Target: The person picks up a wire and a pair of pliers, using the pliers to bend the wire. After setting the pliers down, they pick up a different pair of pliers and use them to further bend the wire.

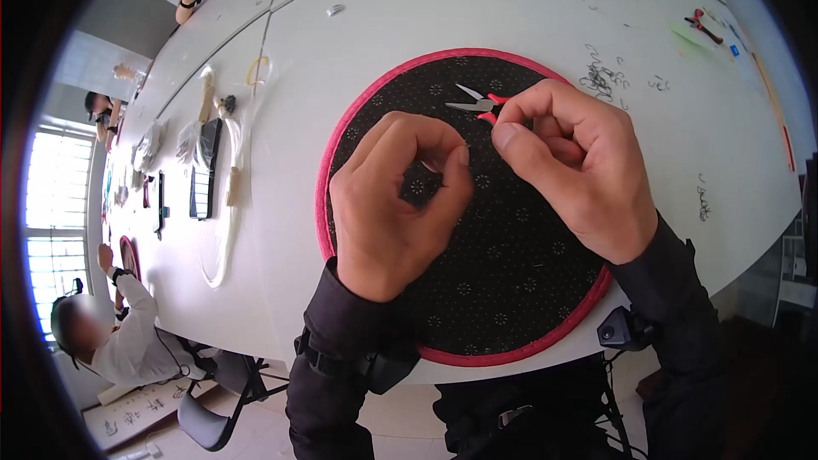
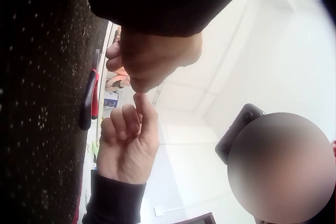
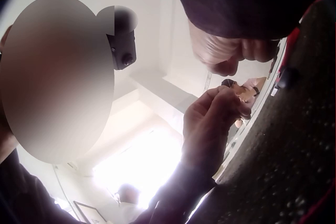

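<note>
Over a round dark mat (image 1: 503, 273) with white flower prints and a red rim, both hands are raised close together. The left hand (image 1: 396, 200) pinches with thumb and forefinger, their tips turned toward the other hand. Facing it, the right hand (image 1: 584, 166) also brings thumb and forefinger together, its other fingers curled in. Whatever lies between the fingertips is tiny and mostly hidden; I cannot tell what it is. Pliers (image 1: 477, 106) with slim jaws and red grips lie spread on the mat behind the hands, partly covered by the right fingers.
Dark curled wire pieces (image 1: 601, 78) lie scattered on the white table (image 1: 290, 119), with a smaller heap (image 1: 703, 204) at right. Other red-handled pliers (image 1: 704, 27) rest far right. Cord bundles (image 1: 232, 187) and a black tray-like object (image 1: 204, 170) lie left. Other people sit around the table.
</note>
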Demonstrator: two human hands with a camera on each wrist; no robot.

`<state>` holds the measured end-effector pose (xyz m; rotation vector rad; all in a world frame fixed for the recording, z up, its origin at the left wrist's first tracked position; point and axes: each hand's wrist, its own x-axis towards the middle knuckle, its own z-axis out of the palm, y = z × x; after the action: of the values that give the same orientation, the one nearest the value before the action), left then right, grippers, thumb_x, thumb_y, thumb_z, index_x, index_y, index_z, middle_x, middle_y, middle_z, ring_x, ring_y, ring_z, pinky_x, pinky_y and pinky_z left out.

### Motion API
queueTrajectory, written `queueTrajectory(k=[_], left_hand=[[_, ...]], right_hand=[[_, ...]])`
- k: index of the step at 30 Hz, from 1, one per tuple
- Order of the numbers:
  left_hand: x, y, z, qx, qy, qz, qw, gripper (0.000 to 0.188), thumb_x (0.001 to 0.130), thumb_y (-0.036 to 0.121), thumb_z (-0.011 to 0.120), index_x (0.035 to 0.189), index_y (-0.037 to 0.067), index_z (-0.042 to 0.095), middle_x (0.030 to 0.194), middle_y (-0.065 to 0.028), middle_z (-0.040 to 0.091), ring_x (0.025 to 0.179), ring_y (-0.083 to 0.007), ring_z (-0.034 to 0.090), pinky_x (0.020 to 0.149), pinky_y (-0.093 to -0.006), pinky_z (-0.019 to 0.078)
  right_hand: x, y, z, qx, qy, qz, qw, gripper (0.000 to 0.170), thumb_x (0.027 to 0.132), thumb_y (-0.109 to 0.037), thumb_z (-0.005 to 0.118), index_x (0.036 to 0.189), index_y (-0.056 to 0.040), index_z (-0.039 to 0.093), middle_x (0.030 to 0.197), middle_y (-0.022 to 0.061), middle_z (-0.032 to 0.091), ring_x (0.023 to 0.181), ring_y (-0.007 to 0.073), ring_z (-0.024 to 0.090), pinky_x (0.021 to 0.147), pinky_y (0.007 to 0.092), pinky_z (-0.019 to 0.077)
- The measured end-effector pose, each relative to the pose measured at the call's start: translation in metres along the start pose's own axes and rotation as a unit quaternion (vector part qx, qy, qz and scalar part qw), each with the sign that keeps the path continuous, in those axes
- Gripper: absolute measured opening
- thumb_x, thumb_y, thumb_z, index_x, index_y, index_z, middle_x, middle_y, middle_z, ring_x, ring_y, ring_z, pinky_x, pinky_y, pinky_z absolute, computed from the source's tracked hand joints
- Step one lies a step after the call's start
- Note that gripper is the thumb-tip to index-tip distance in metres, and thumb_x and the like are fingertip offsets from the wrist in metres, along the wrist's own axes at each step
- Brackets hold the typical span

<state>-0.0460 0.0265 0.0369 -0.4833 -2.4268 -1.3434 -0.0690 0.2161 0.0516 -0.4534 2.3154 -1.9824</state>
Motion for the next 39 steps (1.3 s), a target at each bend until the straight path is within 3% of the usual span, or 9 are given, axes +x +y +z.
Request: queueTrajectory(k=[8,11,18,23,27,28,32,34,39], left_hand=[[-0.001,0.002,-0.001,-0.042,-0.037,0.007,0.998,0.012,0.086,-0.011,0.065,0.094,-0.003,0.061,0.092,-0.0062,0.064,0.083,-0.0127,0.064,0.077,-0.026,0.0515],[-0.002,0.001,0.004,-0.101,0.0,-0.015,0.995,0.018,0.076,-0.01,0.07,0.088,0.001,0.062,0.083,-0.0053,0.064,0.075,-0.0139,0.063,0.069,-0.0269,0.0503],[-0.003,0.008,0.0,-0.2,0.011,-0.085,0.976,0.014,0.085,-0.009,0.067,0.094,0.0,0.062,0.09,-0.0032,0.064,0.08,-0.0103,0.063,0.075,-0.0254,0.0514],[-0.003,0.003,0.004,-0.172,0.055,-0.073,0.981,0.014,0.085,-0.009,0.067,0.093,0.0,0.061,0.09,-0.0036,0.064,0.08,-0.011,0.063,0.073,-0.0258,0.0519],[0.0,-0.008,0.005,-0.027,0.064,0.04,0.997,0.016,0.081,-0.009,0.069,0.091,0.001,0.061,0.089,-0.0058,0.064,0.076,-0.0145,0.064,0.07,-0.027,0.0521],[0.001,-0.008,0.005,-0.006,0.06,0.053,0.997,0.017,0.08,-0.009,0.069,0.09,0.001,0.061,0.088,-0.0064,0.064,0.075,-0.0157,0.064,0.07,-0.0274,0.0521],[0.003,-0.005,0.003,0.064,0.028,0.101,0.992,0.017,0.079,-0.009,0.07,0.09,0.002,0.061,0.086,-0.0081,0.064,0.073,-0.0191,0.064,0.067,-0.0286,0.0519],[0.003,-0.002,0.001,0.062,-0.002,0.089,0.994,0.017,0.079,-0.009,0.07,0.09,0.002,0.061,0.086,-0.0085,0.064,0.074,-0.0196,0.064,0.066,-0.029,0.0521],[0.003,-0.004,-0.002,0.015,-0.04,0.064,0.997,0.017,0.08,-0.009,0.072,0.091,0.001,0.063,0.087,-0.0088,0.065,0.077,-0.0203,0.066,0.067,-0.0294,0.0529]], right_hand=[[0.002,0.008,-0.004,0.046,-0.016,0.036,0.998,0.015,0.093,-0.013,0.067,0.093,0.0017,0.068,0.059,-0.0088,0.049,0.054,-0.0023,0.038,0.05,0.0196,0.0297],[0.002,0.01,-0.003,0.086,-0.029,0.05,0.995,0.017,0.095,-0.015,0.068,0.093,0.0018,0.068,0.06,-0.0099,0.05,0.055,-0.0028,0.037,0.05,0.0196,0.0289],[0.001,-0.001,-0.004,0.143,-0.092,0.138,0.976,0.016,0.096,-0.015,0.067,0.095,0.0012,0.069,0.063,-0.0102,0.051,0.055,-0.003,0.038,0.051,0.0187,0.0283],[-0.006,0.004,0.007,0.12,-0.058,0.081,0.988,0.011,0.095,-0.01,0.066,0.092,0.0011,0.066,0.06,-0.0082,0.05,0.052,-0.0015,0.038,0.049,0.0211,0.0287],[-0.013,-0.007,0.007,-0.021,-0.063,0.03,0.997,0.004,0.096,-0.004,0.064,0.098,-0.0002,0.065,0.06,-0.0095,0.046,0.055,-0.0034,0.036,0.05,0.019,0.0259],[-0.014,-0.002,0.009,-0.057,-0.051,-0.023,0.997,0.003,0.096,-0.002,0.064,0.098,-0.0004,0.065,0.058,-0.0086,0.043,0.053,-0.0025,0.034,0.05,0.02,0.0249],[-0.013,0.005,0.012,-0.079,-0.031,-0.073,0.994,0.003,0.094,-0.002,0.066,0.096,-0.0006,0.064,0.056,-0.0046,0.041,0.05,0.0022,0.034,0.048,0.0233,0.0257],[-0.01,0.003,0.009,-0.105,-0.026,-0.104,0.989,0.005,0.091,-0.002,0.068,0.093,-0.0011,0.064,0.053,0.0022,0.043,0.045,0.009,0.037,0.045,0.0281,0.0284],[0.002,0.011,-0.006,-0.056,-0.07,-0.083,0.993,0.007,0.091,-0.008,0.072,0.092,-0.002,0.068,0.055,-0.0018,0.043,0.051,0.0052,0.038,0.05,0.0244,0.0315]])
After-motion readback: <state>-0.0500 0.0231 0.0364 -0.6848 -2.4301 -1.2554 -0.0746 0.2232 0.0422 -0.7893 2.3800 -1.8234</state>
